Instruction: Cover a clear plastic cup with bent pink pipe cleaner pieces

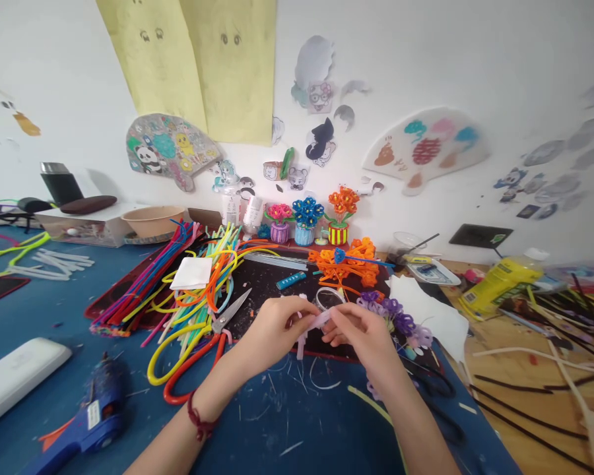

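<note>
A pale lilac pipe cleaner (321,321) is pinched between the fingertips of my left hand (284,321) and my right hand (361,328). The hands are close together over the front of the dark mat (247,307). One short end of pale stem (301,346) hangs below my left fingers. Just behind the fingertips lies a roll of clear tape (329,295). Purple pipe-cleaner flowers (403,323) rest beside my right hand. Large scissors (231,311) with yellow and red handles lie partly open to the left of my left hand.
Bundled coloured pipe cleaners (151,277) lie on the left of the mat. A blue glue gun (92,415) is at front left. Orange pipe-cleaner flowers (359,257) and small potted ones (307,218) stand behind. A yellow bottle (499,284) and black stems lie right.
</note>
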`<state>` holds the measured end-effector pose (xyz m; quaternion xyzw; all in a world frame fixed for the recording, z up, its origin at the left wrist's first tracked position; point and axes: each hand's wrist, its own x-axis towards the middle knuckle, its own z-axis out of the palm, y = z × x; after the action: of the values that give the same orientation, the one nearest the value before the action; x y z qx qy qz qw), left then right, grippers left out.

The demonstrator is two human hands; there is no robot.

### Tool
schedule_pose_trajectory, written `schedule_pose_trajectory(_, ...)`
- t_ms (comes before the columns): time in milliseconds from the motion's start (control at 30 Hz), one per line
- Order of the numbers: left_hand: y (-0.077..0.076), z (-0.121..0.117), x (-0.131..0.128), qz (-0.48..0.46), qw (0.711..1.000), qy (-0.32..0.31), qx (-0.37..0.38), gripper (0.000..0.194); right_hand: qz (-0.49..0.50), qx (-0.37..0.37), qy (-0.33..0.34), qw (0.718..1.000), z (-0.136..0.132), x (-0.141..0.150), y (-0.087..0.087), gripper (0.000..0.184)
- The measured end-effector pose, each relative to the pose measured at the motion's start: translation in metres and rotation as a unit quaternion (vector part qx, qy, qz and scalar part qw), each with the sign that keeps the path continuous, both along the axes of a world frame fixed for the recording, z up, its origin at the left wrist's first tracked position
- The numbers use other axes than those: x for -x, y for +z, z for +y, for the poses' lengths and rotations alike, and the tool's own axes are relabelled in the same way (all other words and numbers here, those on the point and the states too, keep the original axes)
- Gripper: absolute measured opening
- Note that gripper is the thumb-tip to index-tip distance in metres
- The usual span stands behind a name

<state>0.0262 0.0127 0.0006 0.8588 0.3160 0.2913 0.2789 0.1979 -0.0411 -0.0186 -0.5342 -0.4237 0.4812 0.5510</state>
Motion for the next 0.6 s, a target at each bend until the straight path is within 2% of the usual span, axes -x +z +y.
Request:
schedule_pose_trajectory(100,0.000,-0.001,0.000,0.014,0.999,-0.003,-0.031,0.020,-0.025,-0.016,-0.001,1.000,0.001,-0.002,-0.003,0.040)
schedule_pose_trajectory(300,-0.007,-0.005,-0.003,0.035,0.985,0.033,-0.168,0.018,-0.052,-0.022,0.002,0.998,0.000,0.003,-0.004,0.038)
schedule_pose_trajectory(400,-0.010,-0.005,-0.002,0.027,0.978,0.040,-0.205,0.021,-0.056,-0.011,0.002,0.998,0.001,0.003,-0.004,0.039)
schedule_pose_trajectory(600,-0.012,-0.002,-0.003,0.058,0.957,0.018,-0.284,0.027,-0.066,-0.003,0.054,0.996,0.005,-0.003,-0.009,0.044)
